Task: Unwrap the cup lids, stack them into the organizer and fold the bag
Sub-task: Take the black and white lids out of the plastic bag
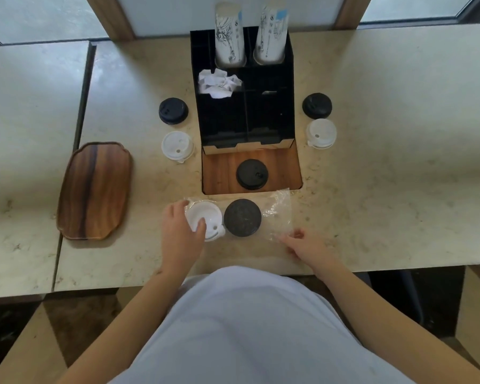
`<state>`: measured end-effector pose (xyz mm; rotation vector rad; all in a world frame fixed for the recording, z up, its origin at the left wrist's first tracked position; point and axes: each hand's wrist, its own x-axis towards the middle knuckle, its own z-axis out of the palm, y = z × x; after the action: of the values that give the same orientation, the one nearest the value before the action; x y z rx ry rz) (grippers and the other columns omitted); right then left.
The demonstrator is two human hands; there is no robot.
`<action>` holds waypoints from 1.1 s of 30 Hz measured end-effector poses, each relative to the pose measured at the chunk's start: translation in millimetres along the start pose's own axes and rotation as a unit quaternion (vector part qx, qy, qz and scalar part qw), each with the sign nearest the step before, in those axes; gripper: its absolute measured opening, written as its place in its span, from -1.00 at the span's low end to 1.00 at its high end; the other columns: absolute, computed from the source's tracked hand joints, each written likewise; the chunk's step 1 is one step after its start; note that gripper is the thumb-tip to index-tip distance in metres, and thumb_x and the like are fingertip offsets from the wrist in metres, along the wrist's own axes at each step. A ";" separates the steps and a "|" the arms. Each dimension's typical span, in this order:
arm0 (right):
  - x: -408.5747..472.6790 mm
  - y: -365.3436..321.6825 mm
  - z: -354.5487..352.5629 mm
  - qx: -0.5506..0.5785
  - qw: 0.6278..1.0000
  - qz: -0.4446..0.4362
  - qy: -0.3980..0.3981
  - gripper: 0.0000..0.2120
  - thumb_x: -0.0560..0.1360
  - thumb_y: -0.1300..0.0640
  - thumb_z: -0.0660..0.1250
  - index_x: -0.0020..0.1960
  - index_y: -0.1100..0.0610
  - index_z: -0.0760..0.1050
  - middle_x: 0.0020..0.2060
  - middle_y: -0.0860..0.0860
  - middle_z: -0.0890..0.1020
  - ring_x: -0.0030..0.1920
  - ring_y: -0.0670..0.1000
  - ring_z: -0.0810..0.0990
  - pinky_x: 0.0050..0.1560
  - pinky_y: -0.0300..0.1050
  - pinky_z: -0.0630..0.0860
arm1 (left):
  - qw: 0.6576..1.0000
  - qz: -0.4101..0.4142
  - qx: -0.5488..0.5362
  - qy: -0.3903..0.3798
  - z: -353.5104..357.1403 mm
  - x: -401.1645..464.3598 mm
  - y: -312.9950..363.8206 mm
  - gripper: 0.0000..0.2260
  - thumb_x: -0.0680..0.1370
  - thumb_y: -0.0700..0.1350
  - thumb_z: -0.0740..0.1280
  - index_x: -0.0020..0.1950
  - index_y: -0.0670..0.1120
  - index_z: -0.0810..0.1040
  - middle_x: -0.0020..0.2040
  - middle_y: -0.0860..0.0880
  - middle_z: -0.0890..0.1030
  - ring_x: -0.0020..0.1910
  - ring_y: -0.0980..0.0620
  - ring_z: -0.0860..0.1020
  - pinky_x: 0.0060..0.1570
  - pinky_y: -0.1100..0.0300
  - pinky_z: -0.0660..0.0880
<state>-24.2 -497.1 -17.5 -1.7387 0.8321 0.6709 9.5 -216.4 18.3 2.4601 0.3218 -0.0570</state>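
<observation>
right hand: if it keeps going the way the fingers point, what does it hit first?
The right hand points left and slightly away, fingertips at the edge of the clear plastic bag. Going straight on, it would probably meet the black lid inside the bag first, then the white lid. Height is unclear.

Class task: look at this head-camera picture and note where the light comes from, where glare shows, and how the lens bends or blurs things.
Head view: daylight enters from the windows behind the table, so shadows are soft; glare glints on the clear plastic bag by the right hand; the wide lens bows the table edges and leans the paper cup stacks outward; the black organizer interior is too dark for detail; the corners look soft.
</observation>
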 end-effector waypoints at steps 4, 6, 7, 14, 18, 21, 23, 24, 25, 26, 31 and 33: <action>-11.5 -2.2 -4.7 -0.116 0.985 -0.093 0.082 -0.59 0.39 -0.08 0.52 0.09 0.01 0.42 -0.04 -0.10 0.54 -0.08 -0.15 0.52 -0.23 -0.25 0.39 | 0.961 0.227 0.109 -0.112 12.5 -0.3 28.1 -0.48 0.46 -0.13 0.53 0.39 -0.10 0.49 0.37 -0.15 0.50 0.32 -0.19 0.43 0.28 -0.14 0.45; -15.6 -5.1 -4.2 -0.148 0.969 -0.152 0.126 -0.69 0.43 -0.02 0.48 0.05 0.01 0.42 -0.10 -0.10 0.52 -0.12 -0.13 0.51 -0.23 -0.23 0.38 | 0.931 0.264 0.165 -0.190 24.1 2.0 42.2 -0.40 0.47 -0.11 0.50 0.48 -0.02 0.42 0.47 -0.12 0.41 0.43 -0.19 0.35 0.29 -0.16 0.43; -16.8 -7.3 -3.3 -0.161 0.959 -0.184 0.141 -0.75 0.45 0.00 0.46 0.01 -0.01 0.42 -0.15 -0.09 0.52 -0.16 -0.11 0.51 -0.24 -0.22 0.38 | 0.918 0.276 0.189 -0.213 30.2 3.4 47.4 -0.38 0.48 -0.12 0.48 0.51 0.01 0.37 0.51 -0.11 0.36 0.47 -0.18 0.30 0.28 -0.15 0.42; 6.7 -21.6 7.3 -0.254 0.937 -0.206 0.121 -0.72 0.46 -0.11 0.42 -0.19 -0.11 0.31 -0.30 -0.13 0.50 -0.29 -0.14 0.48 -0.36 -0.22 0.28 | 0.889 0.278 0.281 -0.234 47.5 13.2 61.4 -0.35 0.52 -0.15 0.39 0.57 0.04 0.22 0.54 -0.07 0.27 0.46 -0.17 0.27 0.26 -0.09 0.45; 25.0 -20.4 6.6 -0.272 0.941 -0.158 0.128 -0.71 0.44 -0.21 0.34 -0.20 -0.03 0.35 -0.32 -0.07 0.51 -0.32 -0.09 0.48 -0.39 -0.16 0.29 | 0.885 0.270 0.292 -0.242 48.7 12.9 66.9 -0.32 0.49 -0.14 0.41 0.56 0.02 0.20 0.51 -0.06 0.32 0.40 -0.18 0.33 0.23 -0.08 0.46; 30.2 -22.5 5.5 -0.302 0.932 -0.152 0.126 -0.70 0.49 -0.23 0.30 -0.19 -0.02 0.36 -0.31 -0.06 0.52 -0.32 -0.09 0.48 -0.40 -0.17 0.29 | 0.882 0.271 0.298 -0.247 50.5 14.5 71.1 -0.31 0.47 -0.14 0.42 0.54 0.02 0.22 0.46 -0.06 0.37 0.34 -0.19 0.37 0.18 -0.06 0.47; 30.9 -25.3 5.5 -0.335 0.921 -0.159 0.119 -0.71 0.51 -0.19 0.31 -0.21 -0.01 0.39 -0.34 -0.06 0.53 -0.35 -0.09 0.49 -0.43 -0.18 0.30 | 0.881 0.269 0.300 -0.246 51.7 15.1 71.7 -0.33 0.46 -0.13 0.43 0.52 0.03 0.25 0.43 -0.05 0.39 0.30 -0.19 0.39 0.15 -0.05 0.47; 30.8 -26.8 5.5 -0.351 0.914 -0.163 0.117 -0.71 0.51 -0.17 0.31 -0.23 0.00 0.40 -0.35 -0.05 0.53 -0.36 -0.10 0.48 -0.44 -0.18 0.29 | 0.883 0.268 0.299 -0.244 52.0 15.2 71.7 -0.34 0.46 -0.13 0.43 0.51 0.03 0.26 0.41 -0.05 0.40 0.28 -0.19 0.40 0.14 -0.04 0.47; 30.3 -28.5 5.7 -0.364 0.908 -0.170 0.117 -0.72 0.52 -0.15 0.31 -0.24 0.00 0.40 -0.36 -0.05 0.53 -0.37 -0.10 0.47 -0.45 -0.19 0.27 | 0.884 0.268 0.298 -0.242 52.3 15.0 71.2 -0.36 0.45 -0.13 0.43 0.50 0.02 0.28 0.40 -0.04 0.41 0.26 -0.18 0.41 0.13 -0.04 0.48; 29.8 -30.0 5.8 -0.371 0.904 -0.179 0.117 -0.73 0.51 -0.14 0.30 -0.24 0.00 0.39 -0.35 -0.05 0.52 -0.36 -0.10 0.46 -0.44 -0.18 0.26 | 0.885 0.268 0.297 -0.239 52.6 14.8 70.6 -0.37 0.45 -0.13 0.43 0.48 0.02 0.30 0.39 -0.04 0.41 0.25 -0.18 0.42 0.13 -0.04 0.49; 27.7 -37.3 8.0 -0.376 0.900 -0.196 0.099 -0.80 0.50 -0.06 0.32 -0.22 0.00 0.41 -0.32 -0.05 0.54 -0.31 -0.08 0.49 -0.39 -0.19 0.32 | 0.887 0.268 0.294 -0.233 53.9 10.4 68.0 -0.38 0.43 -0.15 0.45 0.45 0.00 0.32 0.40 -0.06 0.40 0.24 -0.20 0.41 0.14 -0.06 0.47; 25.2 -37.9 5.6 -0.337 0.914 -0.203 0.097 -0.81 0.49 -0.03 0.33 -0.21 0.05 0.46 -0.32 0.00 0.57 -0.31 -0.04 0.51 -0.37 -0.17 0.37 | 0.889 0.272 0.288 -0.229 54.6 8.8 65.5 -0.37 0.44 -0.16 0.45 0.47 -0.01 0.31 0.42 -0.08 0.39 0.26 -0.22 0.40 0.16 -0.08 0.46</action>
<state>21.0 -489.1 -17.2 -2.5449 0.3431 0.5344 36.1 -297.7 13.6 2.9067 -0.6891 -0.5531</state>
